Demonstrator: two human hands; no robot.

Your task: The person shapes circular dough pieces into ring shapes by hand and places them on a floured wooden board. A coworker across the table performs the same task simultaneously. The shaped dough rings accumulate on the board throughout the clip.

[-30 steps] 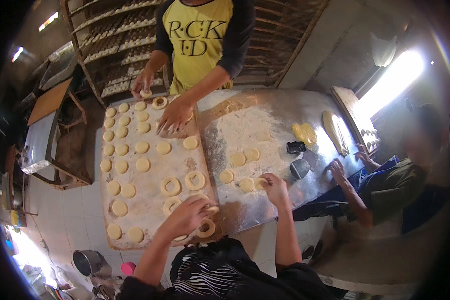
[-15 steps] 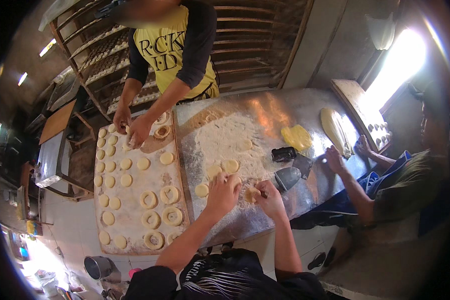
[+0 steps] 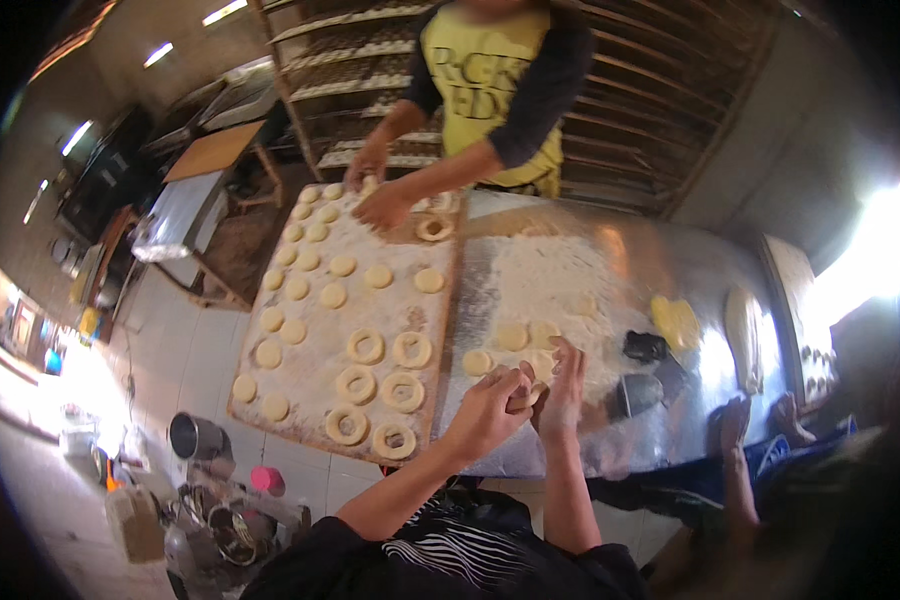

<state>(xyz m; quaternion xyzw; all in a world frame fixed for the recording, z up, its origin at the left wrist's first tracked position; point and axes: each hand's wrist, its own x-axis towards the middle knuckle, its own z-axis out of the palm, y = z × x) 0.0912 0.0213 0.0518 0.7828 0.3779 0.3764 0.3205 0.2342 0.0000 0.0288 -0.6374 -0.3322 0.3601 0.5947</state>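
My left hand (image 3: pixel 495 405) is closed round a piece of dough (image 3: pixel 523 398) above the metal table near the board's right edge. My right hand (image 3: pixel 560 390) is against the same piece, thumb inward and fingers extended upward. Just beyond them, flat dough rounds (image 3: pixel 512 334) lie on spilled flour (image 3: pixel 540 275). To the left, a floured wooden board (image 3: pixel 320 400) holds several dough rounds (image 3: pixel 333 295) and several dough rings (image 3: pixel 347 424). Right of my hands are a dark cup-like tool (image 3: pixel 638 397), a black object (image 3: pixel 645 346) and a crumpled yellow sheet (image 3: pixel 675 322).
A co-worker in yellow (image 3: pixel 480 100) handles rounds at the board's far end, before tray racks (image 3: pixel 640 110). Another person's hands (image 3: pixel 740 420) are at the metal table's right edge, near dough (image 3: pixel 745 340) and a tray (image 3: pixel 790 300). A bucket (image 3: pixel 185 435) stands lower left.
My left hand has moved from the board's rings to the metal table, and both hands have come together around one dough piece. The view has shifted; the co-worker's hands remain at the board.
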